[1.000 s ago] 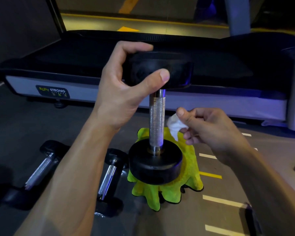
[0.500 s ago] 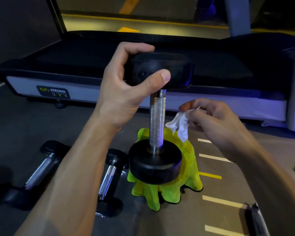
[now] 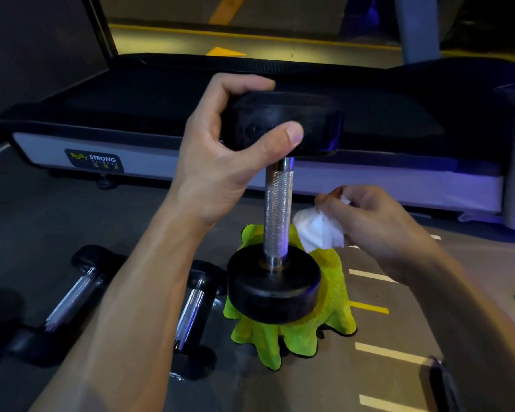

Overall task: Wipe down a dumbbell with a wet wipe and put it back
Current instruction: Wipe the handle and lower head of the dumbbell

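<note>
The left hand [image 3: 217, 171] curls its fingers [image 3: 244, 83] over the far edge of the top weight while the thumb presses the near rim, so the black disc sits clamped between them. That disc is the upper end of the dumbbell [image 3: 275, 215], which stands upright: its knurled metal handle runs straight down from below the thumb to the lower black disc. The lower disc rests on a bright yellow-green cloth [image 3: 283, 337] spread on the floor [image 3: 42, 221].

The right hand [image 3: 375, 224] has its fingers bunched and its thumb tip pressed down, pinching a crumpled white wet wipe [image 3: 318, 230]. The wipe hangs from the fingertips just to the right of the handle, at about mid-height of the bar; whether it touches the metal I cannot tell. It hovers above the rim of the lower disc.

To the left of the cloth, 2 more dumbbells [image 3: 188, 313] lie on their sides on the floor, chrome handles pointing roughly toward the camera, partly hidden by the left forearm. Behind everything runs the dark deck of a treadmill [image 3: 161, 162], with a "BODY STRONG" label on its pale side rail. Painted stripes, white and yellow, mark the floor to the right.
</note>
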Demonstrator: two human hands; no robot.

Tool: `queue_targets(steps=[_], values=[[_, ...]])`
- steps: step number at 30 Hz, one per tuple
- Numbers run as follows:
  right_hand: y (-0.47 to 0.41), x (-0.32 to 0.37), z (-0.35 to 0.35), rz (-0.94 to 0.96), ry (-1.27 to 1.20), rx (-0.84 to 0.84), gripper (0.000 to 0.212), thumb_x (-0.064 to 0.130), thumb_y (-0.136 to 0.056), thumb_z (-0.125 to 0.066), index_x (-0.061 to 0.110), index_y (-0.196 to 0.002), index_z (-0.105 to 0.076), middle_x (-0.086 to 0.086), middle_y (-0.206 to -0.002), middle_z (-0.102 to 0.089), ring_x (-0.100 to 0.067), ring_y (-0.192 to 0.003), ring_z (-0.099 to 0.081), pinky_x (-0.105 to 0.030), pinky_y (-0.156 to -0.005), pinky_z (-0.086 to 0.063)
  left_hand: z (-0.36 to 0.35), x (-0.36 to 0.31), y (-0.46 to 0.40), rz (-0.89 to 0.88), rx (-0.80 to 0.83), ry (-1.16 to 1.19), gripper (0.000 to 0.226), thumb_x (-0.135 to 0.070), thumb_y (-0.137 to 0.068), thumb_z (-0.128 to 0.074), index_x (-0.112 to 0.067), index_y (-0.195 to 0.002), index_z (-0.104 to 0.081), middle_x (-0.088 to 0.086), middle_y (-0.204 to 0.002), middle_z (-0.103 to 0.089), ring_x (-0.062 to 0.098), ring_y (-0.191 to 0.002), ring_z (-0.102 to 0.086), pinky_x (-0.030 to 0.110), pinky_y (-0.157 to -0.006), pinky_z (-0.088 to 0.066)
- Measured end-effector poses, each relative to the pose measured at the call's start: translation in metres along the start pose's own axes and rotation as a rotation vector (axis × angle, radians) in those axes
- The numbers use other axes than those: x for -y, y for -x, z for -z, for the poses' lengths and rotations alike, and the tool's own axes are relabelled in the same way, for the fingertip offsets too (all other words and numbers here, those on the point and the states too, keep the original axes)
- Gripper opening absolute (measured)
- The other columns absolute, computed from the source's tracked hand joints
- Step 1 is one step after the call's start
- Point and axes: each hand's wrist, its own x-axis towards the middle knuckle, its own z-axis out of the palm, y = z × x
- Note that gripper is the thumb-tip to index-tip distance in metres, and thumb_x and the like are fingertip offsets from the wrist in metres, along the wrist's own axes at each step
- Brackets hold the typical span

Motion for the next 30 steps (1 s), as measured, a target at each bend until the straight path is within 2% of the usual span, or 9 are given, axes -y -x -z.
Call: queue_targets(steps=[5,8,13,16,19,21,23,28,30], values=[[-0.002,-0.003,0.003,-0.029,-0.045,-0.024,0.017,0.015,-0.085,-0.082,0.004,-0.091,-0.07,-0.008,-0.072,-0.071,-0.017,-0.063,-0.065,-0.03,-0.057,-0.05,0.0,0.001,0.0,-0.003,0.002,-0.001,0.049,-0.027,-0.083,-0.08,-0.01,-0.122,-0.056,-0.001,-0.112,-0.064,0.002,-0.098,-0.066,0.021,-0.087,-0.052],[-0.004,-0.003,0.004,0.058,0.166,-0.078,0.018,0.024,-0.084,-0.084,0.017,-0.097,-0.074,0.0,-0.082,-0.076,-0.017,-0.075,-0.071,-0.035,-0.07,-0.056,0.001,0.0,0.0,-0.005,-0.001,-0.001,0.049,-0.028,-0.083,-0.08,-0.01,-0.122,-0.056,-0.001,-0.113,-0.064,0.002,-0.098,-0.066,0.022,-0.088,-0.052],[-0.007,0.009,0.006,0.15,0.469,-0.2,0.031,0.046,-0.092,-0.071,0.019,-0.077,-0.07,0.005,-0.067,-0.064,-0.008,-0.064,-0.056,-0.023,-0.054,-0.04,0.0,0.0,0.001,0.002,0.009,0.001,0.049,-0.028,-0.082,-0.08,-0.012,-0.122,-0.057,0.0,-0.114,-0.064,0.005,-0.099,-0.066,0.025,-0.088,-0.052],[-0.01,0.006,0.004,0.073,0.322,-0.168,0.037,0.044,-0.096,-0.068,0.011,-0.081,-0.074,-0.002,-0.064,-0.062,-0.015,-0.059,-0.049,-0.032,-0.054,-0.036,0.0,0.0,0.001,0.005,0.01,0.001,0.05,-0.026,-0.083,-0.08,-0.01,-0.124,-0.056,-0.001,-0.113,-0.064,0.003,-0.099,-0.067,0.022,-0.088,-0.052],[-0.008,0.005,0.005,0.012,0.14,-0.049,0.03,0.036,-0.098,-0.069,0.01,-0.083,-0.075,-0.001,-0.067,-0.075,-0.017,-0.065,-0.067,-0.032,-0.063,-0.052,0.0,0.001,0.001,0.006,0.012,-0.01,0.047,-0.018,-0.086,-0.082,-0.009,-0.124,-0.056,-0.003,-0.111,-0.064,0.001,-0.098,-0.067,0.019,-0.087,-0.052],[-0.007,0.0,0.004,-0.03,-0.081,0.026,0.024,0.033,-0.093,-0.074,0.01,-0.095,-0.075,-0.01,-0.086,-0.08,-0.027,-0.085,-0.076,-0.043,-0.082,-0.058,0.0,0.003,0.001,0.01,0.019,-0.014,0.044,-0.012,-0.088,-0.081,-0.009,-0.124,-0.056,-0.004,-0.11,-0.064,0.0,-0.097,-0.067,0.018,-0.086,-0.052],[-0.005,-0.002,0.002,-0.08,-0.254,0.04,0.022,0.024,-0.091,-0.076,0.01,-0.107,-0.073,-0.017,-0.106,-0.078,-0.028,-0.093,-0.07,-0.045,-0.086,-0.052,0.0,0.003,0.0,0.008,0.018,-0.011,0.044,-0.014,-0.087,-0.081,-0.009,-0.123,-0.056,-0.004,-0.11,-0.064,0.0,-0.096,-0.066,0.018,-0.086,-0.052],[0.0,0.011,-0.002,-0.084,-0.657,0.001,0.025,-0.011,-0.091,-0.059,0.001,-0.111,-0.068,-0.014,-0.093,-0.074,-0.017,-0.075,-0.074,-0.026,-0.067,-0.062,0.0,0.0,0.0,0.007,0.016,0.007,0.048,-0.024,-0.083,-0.08,-0.011,-0.123,-0.057,-0.005,-0.11,-0.065,0.001,-0.098,-0.067,0.019,-0.087,-0.052],[0.001,0.019,-0.005,-0.02,-0.737,-0.033,0.027,-0.014,-0.09,-0.055,0.0,-0.11,-0.067,-0.014,-0.095,-0.075,-0.016,-0.078,-0.074,-0.024,-0.07,-0.061,0.0,-0.001,0.001,0.01,0.016,0.011,0.049,-0.026,-0.083,-0.08,-0.011,-0.123,-0.057,-0.005,-0.11,-0.065,0.001,-0.098,-0.067,0.021,-0.087,-0.052]])
